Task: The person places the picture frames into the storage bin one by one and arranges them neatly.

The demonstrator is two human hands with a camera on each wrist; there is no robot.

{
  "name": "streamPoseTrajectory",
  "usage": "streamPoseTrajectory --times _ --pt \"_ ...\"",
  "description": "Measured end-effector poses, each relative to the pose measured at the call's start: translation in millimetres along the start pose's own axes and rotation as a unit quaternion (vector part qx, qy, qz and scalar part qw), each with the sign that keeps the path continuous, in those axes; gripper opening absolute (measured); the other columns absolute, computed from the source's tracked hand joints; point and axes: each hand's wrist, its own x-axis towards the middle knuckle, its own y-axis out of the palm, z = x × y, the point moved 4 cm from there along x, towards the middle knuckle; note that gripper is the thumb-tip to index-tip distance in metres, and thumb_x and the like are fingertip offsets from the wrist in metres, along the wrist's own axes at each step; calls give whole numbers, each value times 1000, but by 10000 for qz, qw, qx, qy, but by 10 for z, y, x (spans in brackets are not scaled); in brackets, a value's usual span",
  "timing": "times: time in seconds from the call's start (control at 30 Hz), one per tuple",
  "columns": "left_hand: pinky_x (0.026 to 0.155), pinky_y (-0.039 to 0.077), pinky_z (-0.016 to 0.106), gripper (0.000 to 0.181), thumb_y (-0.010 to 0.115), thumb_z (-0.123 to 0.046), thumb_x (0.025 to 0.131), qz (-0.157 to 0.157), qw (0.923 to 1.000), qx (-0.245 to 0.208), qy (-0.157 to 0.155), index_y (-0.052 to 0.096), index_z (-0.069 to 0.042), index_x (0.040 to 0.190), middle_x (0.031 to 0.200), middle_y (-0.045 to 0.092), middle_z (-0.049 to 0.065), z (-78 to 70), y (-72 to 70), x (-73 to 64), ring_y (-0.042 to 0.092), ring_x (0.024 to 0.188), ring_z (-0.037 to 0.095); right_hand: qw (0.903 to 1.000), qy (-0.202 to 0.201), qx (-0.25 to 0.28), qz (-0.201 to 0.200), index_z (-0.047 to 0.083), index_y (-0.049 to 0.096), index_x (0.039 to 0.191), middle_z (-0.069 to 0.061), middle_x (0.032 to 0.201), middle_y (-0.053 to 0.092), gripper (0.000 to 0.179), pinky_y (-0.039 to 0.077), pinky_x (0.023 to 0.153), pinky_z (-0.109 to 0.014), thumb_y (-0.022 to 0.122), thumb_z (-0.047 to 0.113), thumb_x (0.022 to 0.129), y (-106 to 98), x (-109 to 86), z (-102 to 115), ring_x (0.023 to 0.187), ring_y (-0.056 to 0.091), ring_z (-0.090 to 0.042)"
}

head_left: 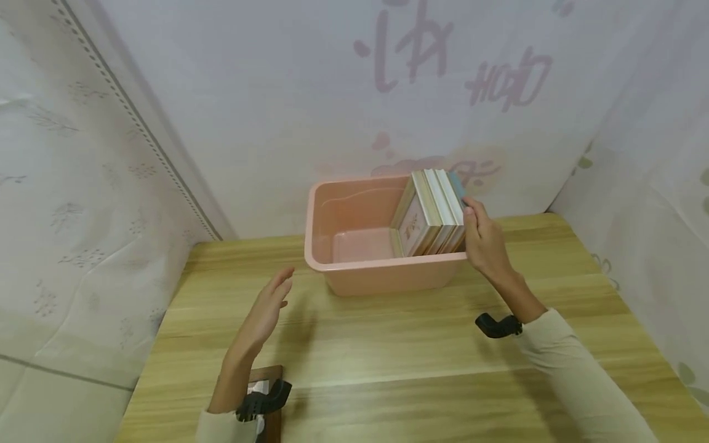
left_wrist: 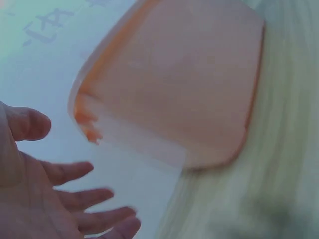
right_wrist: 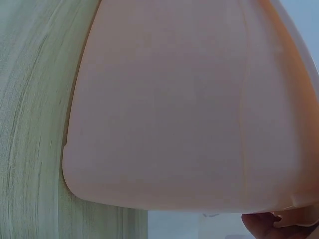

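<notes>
A pink plastic bin (head_left: 388, 277) stands on the wooden table. Several picture frames (head_left: 426, 215) lean upright together at its right end, the last one blue-edged. My right hand (head_left: 487, 240) grips the bin's right rim beside the blue frame, a finger (right_wrist: 261, 225) showing below the rim in the right wrist view. Whether it also touches the blue frame cannot be told. My left hand (head_left: 269, 307) is held apart from the bin's left front corner, palm turned toward it, fingers spread in the left wrist view.
A brown wooden picture frame (head_left: 274, 375) lies on the table (head_left: 388, 394), partly hidden under my left wrist. Behind the bin hangs a white printed cloth (head_left: 266, 123); patterned cloths also line the left and right sides.
</notes>
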Motion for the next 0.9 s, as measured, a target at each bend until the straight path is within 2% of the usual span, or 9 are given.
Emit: streamPoseTrajectory --times 0.1,0.17,0.27,0.37,0.47,0.6,0.67,0.77,0.9 --pt "113 17 68 64 33 -46 106 -185 9991 239 -298 17 -13 158 165 7 16 96 -52 -154 11 148 44 10000 6 -24 61 0 43 145 0 50 33 51 25 34 -26 26 30 108 5 10 26 36 22 -3" --pt "113 14 68 65 37 -44 105 -282 9983 375 -334 17 -10 157 164 4 18 147 -70 -232 4 150 42 9999 51 -56 99 -1 43 145 0 50 33 52 24 34 -26 25 30 108 2 9 21 36 23 -3" --pt "113 13 68 65 41 -38 105 -303 9971 629 -310 18 -4 156 163 3 23 195 -66 -315 3 149 45 9998 157 -122 96 0 43 146 1 50 33 53 24 33 -26 23 31 108 -14 -3 12 36 23 -5" --pt "111 16 71 68 44 -37 104 -213 9914 1210 -456 18 2 154 160 1 31 281 -62 -372 5 146 53 9996 212 -181 59 0 43 145 1 49 33 53 22 32 -25 21 31 107 -25 -10 -1 35 22 -6" --pt "105 19 76 77 45 -40 103 -26 9723 2158 -894 14 10 153 156 -4 40 424 -82 -426 3 140 63 9996 222 -158 15 1 44 145 0 49 33 53 22 32 -25 22 31 107 -23 -9 -2 35 22 -5" --pt "94 24 82 83 47 -40 101 76 9356 3218 -1448 11 17 150 151 -5 47 612 -151 -506 4 131 74 9997 243 26 51 3 44 146 0 48 33 52 22 31 -25 22 31 107 3 -6 5 35 21 -5" --pt "89 29 83 81 47 -39 100 -30 9237 3499 -1560 15 17 148 149 2 49 672 -199 -542 13 127 75 9996 267 92 90 4 44 146 0 49 33 52 22 31 -26 22 31 107 17 -9 0 35 21 -4" --pt "86 35 81 78 45 -41 100 -186 9130 3715 -1674 22 15 148 146 16 48 740 -267 -593 26 122 74 9995 285 99 85 4 44 146 0 49 33 52 22 31 -26 22 30 107 22 -14 -7 35 21 -4" --pt "78 31 86 89 33 -62 99 -361 8929 3967 -2100 25 16 143 136 26 52 809 -326 -672 25 117 77 9997 246 4 -35 4 46 144 -1 49 33 50 21 32 -25 23 27 106 9 1 -15 35 21 -4"
